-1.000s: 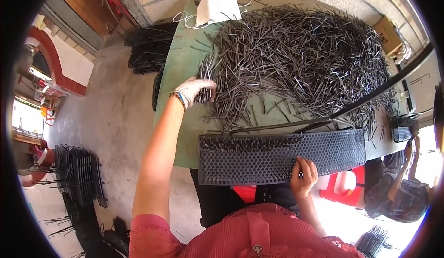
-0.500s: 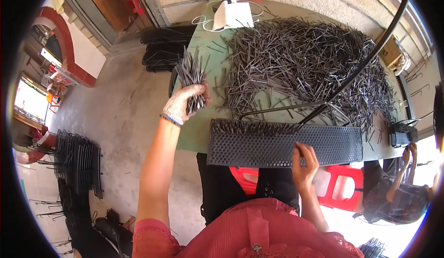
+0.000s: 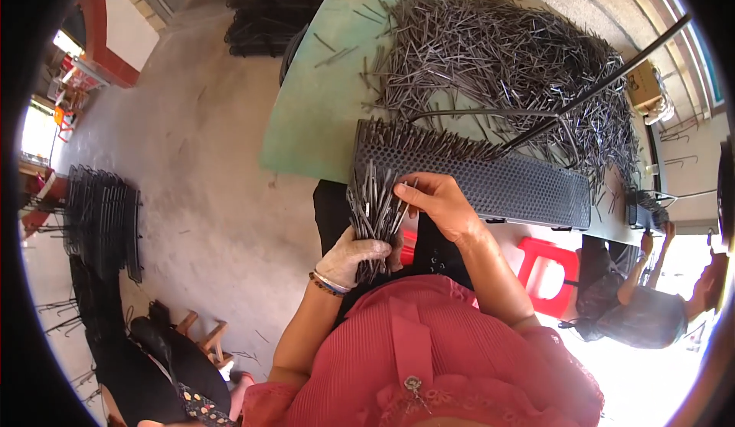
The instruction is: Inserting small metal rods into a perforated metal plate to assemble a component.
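Note:
My left hand (image 3: 354, 259), in a pale glove, is closed around a bundle of thin dark strips (image 3: 372, 209) held upright in front of my body. With thumb and fingers pinched, my bare right hand (image 3: 444, 203) takes hold of strips at the bundle's upper right side; how many is unclear. Just beyond both hands lies a long black perforated panel (image 3: 528, 190) at the table's near edge. Rows of upright strips (image 3: 429, 138) stand in the holes along its far left part, and a bent black rod frame (image 3: 547, 121) rises from it.
A large heap of loose strips (image 3: 490, 52) covers much of the green table (image 3: 306, 128). A red stool (image 3: 547, 274) stands below the panel. At right a co-worker (image 3: 639, 308) handles a similar panel (image 3: 643, 211). Black racks (image 3: 103, 220) are stacked on the left.
My left hand has brought the bundle from above the table's left side down toward my body. My right hand has left the panel's near edge and come to the bundle. The view has shifted.

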`<state>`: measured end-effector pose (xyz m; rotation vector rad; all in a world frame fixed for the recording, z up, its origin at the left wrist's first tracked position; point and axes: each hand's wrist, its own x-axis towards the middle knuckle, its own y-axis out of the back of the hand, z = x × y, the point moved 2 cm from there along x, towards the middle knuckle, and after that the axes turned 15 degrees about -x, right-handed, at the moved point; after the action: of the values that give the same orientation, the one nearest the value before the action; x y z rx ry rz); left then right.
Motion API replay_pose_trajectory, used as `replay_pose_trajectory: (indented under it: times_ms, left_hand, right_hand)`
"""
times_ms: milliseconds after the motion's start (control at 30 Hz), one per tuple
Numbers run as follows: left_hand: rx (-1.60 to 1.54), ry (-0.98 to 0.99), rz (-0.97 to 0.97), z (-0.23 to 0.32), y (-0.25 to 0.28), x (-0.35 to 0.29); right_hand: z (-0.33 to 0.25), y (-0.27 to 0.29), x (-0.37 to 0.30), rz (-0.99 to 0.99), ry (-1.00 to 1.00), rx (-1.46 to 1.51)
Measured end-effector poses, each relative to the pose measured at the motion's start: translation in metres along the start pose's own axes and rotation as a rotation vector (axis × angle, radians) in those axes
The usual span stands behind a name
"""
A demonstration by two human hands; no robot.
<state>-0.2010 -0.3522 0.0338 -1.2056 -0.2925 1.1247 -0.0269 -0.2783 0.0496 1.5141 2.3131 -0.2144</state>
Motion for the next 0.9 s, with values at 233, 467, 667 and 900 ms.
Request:
replay_pose_trajectory:
  times_ms: [233, 467, 667, 900]
  left_hand:
    - [0.054, -0.032, 0.074, -0.016, 0.032, 0.004]
    - [0.001, -0.109, 0.197, -0.013, 0.042, 0.005]
    - [-0.012, -0.034, 0.144, -0.015, 0.047, 0.008]
    - [0.065, -0.003, 0.033, -0.007, 0.045, 0.009]
  right_hand:
    - [0.007, 0.003, -0.011, 0.038, -0.003, -0.103]
    - [-0.05, 0.015, 0.014, 0.428, 0.334, -0.416]
    - [-0.048, -0.005, 0.068, 0.488, 0.58, -0.59]
    - [-0.044, -0.007, 0.077, 0.489, 0.542, -0.654]
